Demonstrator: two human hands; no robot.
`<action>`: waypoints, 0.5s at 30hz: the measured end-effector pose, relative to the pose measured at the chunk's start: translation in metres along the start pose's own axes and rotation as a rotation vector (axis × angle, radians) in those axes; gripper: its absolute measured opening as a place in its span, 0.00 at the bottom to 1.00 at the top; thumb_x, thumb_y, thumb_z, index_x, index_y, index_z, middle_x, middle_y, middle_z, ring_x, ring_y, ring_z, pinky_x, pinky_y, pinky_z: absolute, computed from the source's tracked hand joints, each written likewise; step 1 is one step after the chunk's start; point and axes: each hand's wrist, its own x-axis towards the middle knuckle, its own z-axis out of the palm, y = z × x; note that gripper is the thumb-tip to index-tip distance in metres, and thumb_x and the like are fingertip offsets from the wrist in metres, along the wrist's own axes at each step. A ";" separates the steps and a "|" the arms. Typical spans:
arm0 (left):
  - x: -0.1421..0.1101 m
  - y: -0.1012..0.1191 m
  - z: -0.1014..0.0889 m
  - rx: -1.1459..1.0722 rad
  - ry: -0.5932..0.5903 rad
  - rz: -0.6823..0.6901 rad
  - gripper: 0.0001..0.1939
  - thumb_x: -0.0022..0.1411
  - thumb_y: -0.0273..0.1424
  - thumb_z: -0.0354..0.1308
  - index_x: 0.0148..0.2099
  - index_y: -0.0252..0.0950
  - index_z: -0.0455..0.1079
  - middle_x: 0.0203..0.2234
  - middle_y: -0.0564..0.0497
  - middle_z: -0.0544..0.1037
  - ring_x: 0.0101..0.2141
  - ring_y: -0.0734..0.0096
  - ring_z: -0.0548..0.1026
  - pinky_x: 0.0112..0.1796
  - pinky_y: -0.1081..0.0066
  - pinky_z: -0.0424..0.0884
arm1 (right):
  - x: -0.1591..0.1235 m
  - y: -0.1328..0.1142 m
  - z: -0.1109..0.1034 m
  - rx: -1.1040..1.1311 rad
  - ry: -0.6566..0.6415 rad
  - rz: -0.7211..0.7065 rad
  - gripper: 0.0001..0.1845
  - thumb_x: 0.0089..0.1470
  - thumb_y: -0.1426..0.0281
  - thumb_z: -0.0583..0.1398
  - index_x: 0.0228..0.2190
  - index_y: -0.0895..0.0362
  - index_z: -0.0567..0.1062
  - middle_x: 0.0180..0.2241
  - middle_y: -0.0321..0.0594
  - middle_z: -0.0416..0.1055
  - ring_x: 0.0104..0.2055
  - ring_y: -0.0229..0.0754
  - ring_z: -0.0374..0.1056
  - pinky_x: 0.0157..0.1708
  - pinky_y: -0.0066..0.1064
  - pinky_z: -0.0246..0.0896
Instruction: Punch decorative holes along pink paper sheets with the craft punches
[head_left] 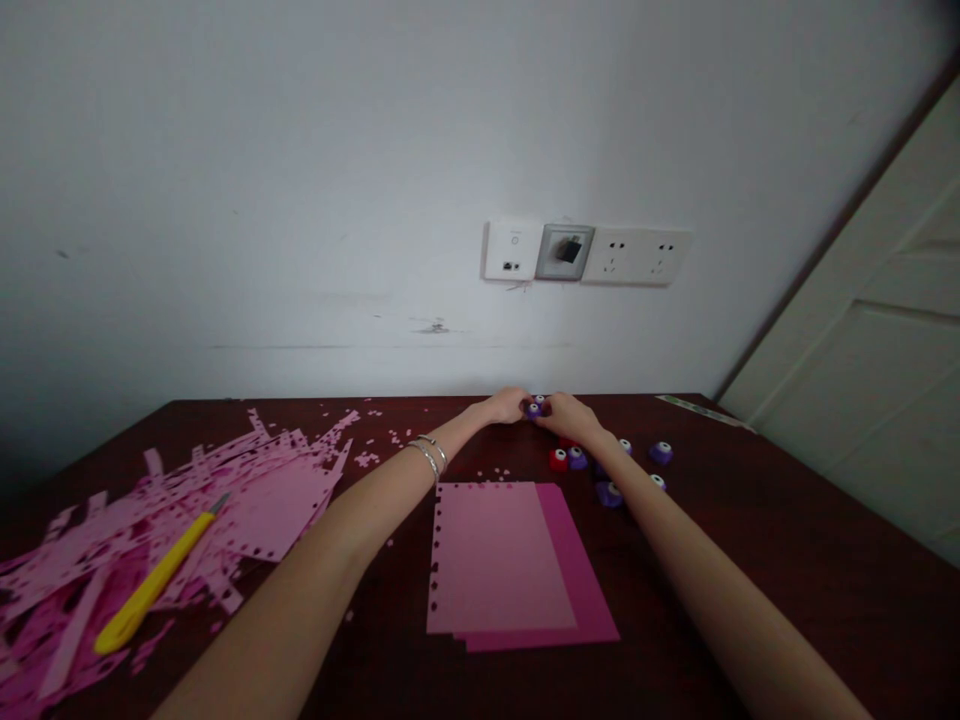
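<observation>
Two bare hands meet near the far edge of a dark reddish-brown table (757,530), the left hand (510,404) and the right hand (567,413) curled mostly closed, fingertips on two purple craft punches (533,409) between them; which hand grips which cannot be told. Six more punches sit on the near side of the right hand, around its forearm: one red punch (559,460) beside one purple punch (577,459), and four other purple punches (610,494), some partly hidden by the arm. A bit of red shows just under the right hand (too covered to identify).

Nearer the wearer than both hands, between the forearms, a light pink sheet (499,560) with holes along its left and top edges overlaps darker magenta paper (592,590). Well to the left of the left hand, one yellow-handled craft knife (154,595) rests on a heap of cut pink paper (277,500), with small punched bits (367,459) scattered nearby. Two silver-toned bracelets (430,455) circle the left wrist. One narrow strip (705,412) lies beyond and right of the right hand. On the wall above the hands, four wall plates (637,257) stand in a row, one holding a black plug (570,250); the leftmost plate's lettering is too small to read.
</observation>
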 end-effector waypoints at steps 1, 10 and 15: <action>0.000 -0.001 0.000 -0.003 -0.004 -0.001 0.09 0.49 0.19 0.52 0.33 0.31 0.71 0.22 0.54 0.72 0.26 0.74 0.66 0.30 0.75 0.62 | 0.000 0.000 0.000 0.001 -0.004 -0.003 0.14 0.48 0.62 0.56 0.32 0.58 0.76 0.34 0.48 0.74 0.38 0.47 0.70 0.28 0.27 0.56; 0.003 -0.007 -0.003 0.007 0.003 -0.056 0.12 0.48 0.24 0.60 0.38 0.30 0.70 0.24 0.54 0.71 0.26 0.75 0.66 0.30 0.75 0.61 | 0.000 0.003 0.000 -0.031 0.047 -0.067 0.14 0.45 0.62 0.58 0.33 0.56 0.76 0.38 0.45 0.73 0.39 0.46 0.68 0.29 0.27 0.56; -0.002 -0.014 -0.004 0.038 -0.036 0.070 0.11 0.52 0.25 0.58 0.41 0.32 0.70 0.28 0.54 0.74 0.29 0.73 0.68 0.32 0.75 0.61 | -0.001 0.002 -0.002 -0.064 0.085 -0.132 0.14 0.46 0.62 0.59 0.34 0.55 0.76 0.37 0.44 0.72 0.40 0.45 0.67 0.31 0.27 0.56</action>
